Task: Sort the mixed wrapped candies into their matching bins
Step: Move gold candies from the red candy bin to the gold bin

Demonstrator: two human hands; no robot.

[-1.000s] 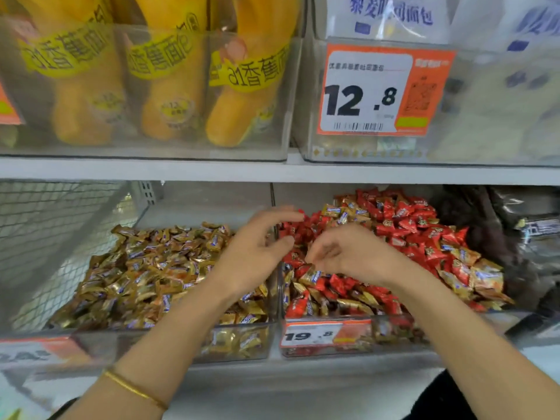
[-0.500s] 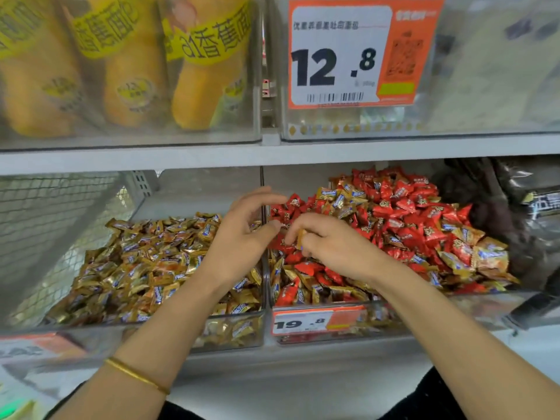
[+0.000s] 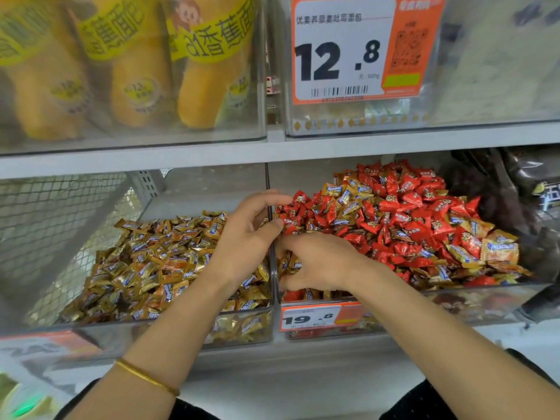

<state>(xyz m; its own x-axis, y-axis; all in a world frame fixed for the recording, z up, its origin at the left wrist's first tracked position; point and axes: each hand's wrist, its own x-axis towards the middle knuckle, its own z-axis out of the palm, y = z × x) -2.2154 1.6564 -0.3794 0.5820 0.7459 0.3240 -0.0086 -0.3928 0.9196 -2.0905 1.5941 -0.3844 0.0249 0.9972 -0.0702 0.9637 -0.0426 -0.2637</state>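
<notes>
Left hand (image 3: pixel 247 237) hovers, fingers loosely spread; right hand (image 3: pixel 318 262) curls into the mixed candies (image 3: pixel 403 225), perhaps pinching one.

Shiny crinkled film on the gold candies (image 3: pixel 169 268), the same glossy crinkle on the red candies (image 3: pixel 403 213), both heaps in smooth clear plastic bins (image 3: pixel 100 331), matt grey shelf (image 3: pixel 394 140) above, metal wire mesh (image 3: pixel 60 213) alongside, polished gold-coloured bangle (image 3: pixel 145 378) gleaming.

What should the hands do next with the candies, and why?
Probably the right hand should pinch a gold-wrapped candy beside it and pass it over the clear divider into the left clear plastic bin, because gold candies lie mixed among the red-wrapped candies.
</notes>
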